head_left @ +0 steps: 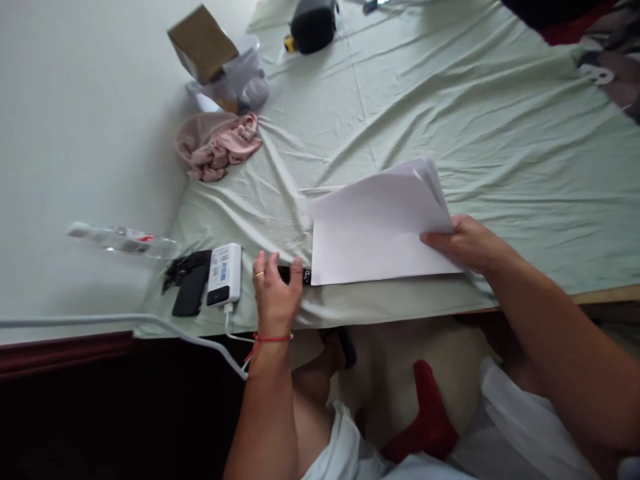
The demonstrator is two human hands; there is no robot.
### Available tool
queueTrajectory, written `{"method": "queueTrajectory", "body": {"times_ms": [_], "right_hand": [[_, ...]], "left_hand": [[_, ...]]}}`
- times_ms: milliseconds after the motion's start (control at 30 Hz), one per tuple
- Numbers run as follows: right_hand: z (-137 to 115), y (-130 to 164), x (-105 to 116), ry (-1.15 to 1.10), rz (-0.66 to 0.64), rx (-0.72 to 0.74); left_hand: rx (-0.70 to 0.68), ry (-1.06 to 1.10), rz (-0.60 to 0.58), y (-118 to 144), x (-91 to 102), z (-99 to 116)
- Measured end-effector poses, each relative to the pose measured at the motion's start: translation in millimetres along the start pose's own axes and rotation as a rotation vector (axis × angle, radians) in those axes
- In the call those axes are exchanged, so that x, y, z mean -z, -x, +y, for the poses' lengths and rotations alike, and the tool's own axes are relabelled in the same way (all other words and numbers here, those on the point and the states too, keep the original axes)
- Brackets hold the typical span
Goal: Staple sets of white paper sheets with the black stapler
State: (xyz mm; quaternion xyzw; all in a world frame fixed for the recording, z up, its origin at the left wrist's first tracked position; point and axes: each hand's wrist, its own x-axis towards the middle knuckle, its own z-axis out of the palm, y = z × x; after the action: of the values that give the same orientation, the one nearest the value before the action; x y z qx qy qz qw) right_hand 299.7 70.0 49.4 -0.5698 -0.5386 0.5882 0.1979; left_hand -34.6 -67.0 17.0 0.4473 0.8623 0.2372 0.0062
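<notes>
A stack of white paper sheets (375,230) lies at the near edge of the cloth-covered surface, its far right corner lifted and fanned. My right hand (467,243) grips the stack's right edge, thumb on top and fingers underneath. At the stack's lower left corner is a narrow black object (285,273), partly hidden, whose kind I cannot make out. My left hand (276,293), wearing a ring and a red string bracelet, is curled around this object with the thumb over it.
Left of my left hand lie a white power bank (225,273) with a cable, a black phone (191,292) and a clear plastic bottle (133,243). Farther back are a pink cloth (220,147), a cardboard box (203,43) on a plastic container and a black case (314,25).
</notes>
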Motion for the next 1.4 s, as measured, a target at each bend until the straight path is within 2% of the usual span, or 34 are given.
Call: {"method": "queueTrajectory", "body": {"times_ms": [100, 167, 400, 600, 767, 900, 1033, 1133, 1400], "right_hand": [[-0.7, 1.2, 1.6, -0.038, -0.014, 0.005], [0.1, 0.3, 2.0, -0.05, -0.017, 0.019], [6.5, -5.7, 5.9, -0.097, 0.015, 0.027], [6.7, -5.7, 15.4, -0.118, 0.146, 0.03], [6.3, -5.0, 17.4, -0.131, 0.191, 0.019], [10.0, -4.8, 20.4, -0.092, 0.225, 0.033], [13.0, -5.4, 24.6, -0.078, 0.227, 0.053], [12.4, -4.6, 25.7, -0.093, 0.208, 0.045], [13.0, -1.6, 28.4, -0.117, 0.216, 0.01]], "left_hand": [[-0.024, -0.105, -0.08, 1.7, -3.0, 5.9], [-0.029, -0.127, -0.072, -2.0, -2.3, 8.7], [0.109, 0.015, 0.099, -21.6, 7.5, 5.0], [0.067, 0.069, 0.227, -26.2, 4.2, 10.3], [-0.009, 0.064, 0.136, -29.4, 3.6, 13.9], [0.125, -0.028, 0.227, -27.6, 12.8, 9.8], [0.287, -0.12, 0.066, -25.4, 17.8, 11.4], [0.289, -0.116, 0.027, -26.6, 16.1, 16.7], [0.283, -0.1, 0.066, -41.5, 10.4, 20.0]]}}
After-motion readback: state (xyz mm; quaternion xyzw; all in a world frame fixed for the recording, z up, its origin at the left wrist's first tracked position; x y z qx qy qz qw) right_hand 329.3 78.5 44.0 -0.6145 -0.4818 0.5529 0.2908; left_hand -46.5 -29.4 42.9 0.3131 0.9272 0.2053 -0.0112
